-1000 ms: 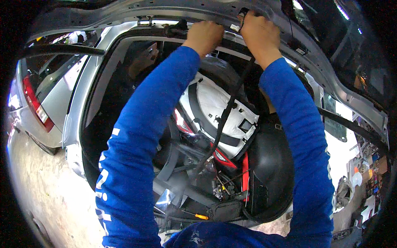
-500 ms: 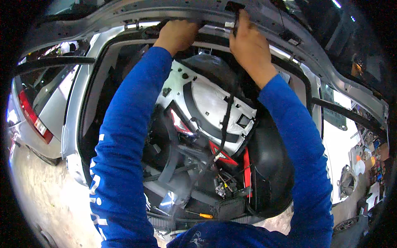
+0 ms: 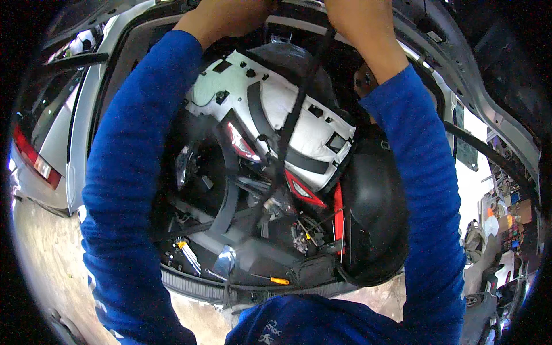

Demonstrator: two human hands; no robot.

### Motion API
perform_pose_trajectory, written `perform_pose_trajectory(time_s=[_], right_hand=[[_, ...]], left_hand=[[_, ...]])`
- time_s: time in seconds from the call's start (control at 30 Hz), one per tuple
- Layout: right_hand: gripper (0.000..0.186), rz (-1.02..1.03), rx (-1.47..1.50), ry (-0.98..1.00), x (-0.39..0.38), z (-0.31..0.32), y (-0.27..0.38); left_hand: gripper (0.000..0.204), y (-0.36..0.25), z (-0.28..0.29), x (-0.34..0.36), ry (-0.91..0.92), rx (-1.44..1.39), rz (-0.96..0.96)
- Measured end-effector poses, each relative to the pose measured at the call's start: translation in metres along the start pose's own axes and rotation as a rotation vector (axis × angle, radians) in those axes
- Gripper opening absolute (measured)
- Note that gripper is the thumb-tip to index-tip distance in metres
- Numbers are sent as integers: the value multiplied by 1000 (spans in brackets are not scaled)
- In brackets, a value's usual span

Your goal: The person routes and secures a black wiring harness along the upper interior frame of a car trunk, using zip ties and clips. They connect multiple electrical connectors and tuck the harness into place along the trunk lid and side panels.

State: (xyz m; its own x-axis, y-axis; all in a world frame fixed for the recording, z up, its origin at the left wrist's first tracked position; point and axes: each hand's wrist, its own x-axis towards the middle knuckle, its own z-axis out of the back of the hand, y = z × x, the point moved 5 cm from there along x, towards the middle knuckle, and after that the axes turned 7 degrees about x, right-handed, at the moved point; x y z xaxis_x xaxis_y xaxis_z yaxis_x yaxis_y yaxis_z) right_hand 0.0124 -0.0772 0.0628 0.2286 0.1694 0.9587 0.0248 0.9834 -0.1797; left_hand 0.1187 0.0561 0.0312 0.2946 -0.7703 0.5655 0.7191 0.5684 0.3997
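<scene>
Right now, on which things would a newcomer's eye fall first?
Probably the big white panel in the middle of the open boot, with a long dark strip crossing in front of it. Next come the blue sleeves at both sides, with the left hand and right hand at the top edge. The orange tool handle also stands out near the boot's lower edge.

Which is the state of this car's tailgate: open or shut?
Open: the tailgate is raised, a dark strut at picture right reaches out to it, and the white panel inside lies exposed.
</scene>
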Motion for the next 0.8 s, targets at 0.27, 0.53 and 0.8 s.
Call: perform_pose_trajectory(time_s=[0.27, 0.53, 0.8], right_hand=[[22, -92, -14, 197, 16, -7, -11], [33, -243, 238, -153, -22, -6, -20], [38, -1063, 1131, 335, -170, 2, 86]], left_hand=[[23, 5, 10, -20, 62, -101, -48], [25, 14, 0, 12, 25, -260, -47], [51, 14, -53, 42, -20, -241, 392]])
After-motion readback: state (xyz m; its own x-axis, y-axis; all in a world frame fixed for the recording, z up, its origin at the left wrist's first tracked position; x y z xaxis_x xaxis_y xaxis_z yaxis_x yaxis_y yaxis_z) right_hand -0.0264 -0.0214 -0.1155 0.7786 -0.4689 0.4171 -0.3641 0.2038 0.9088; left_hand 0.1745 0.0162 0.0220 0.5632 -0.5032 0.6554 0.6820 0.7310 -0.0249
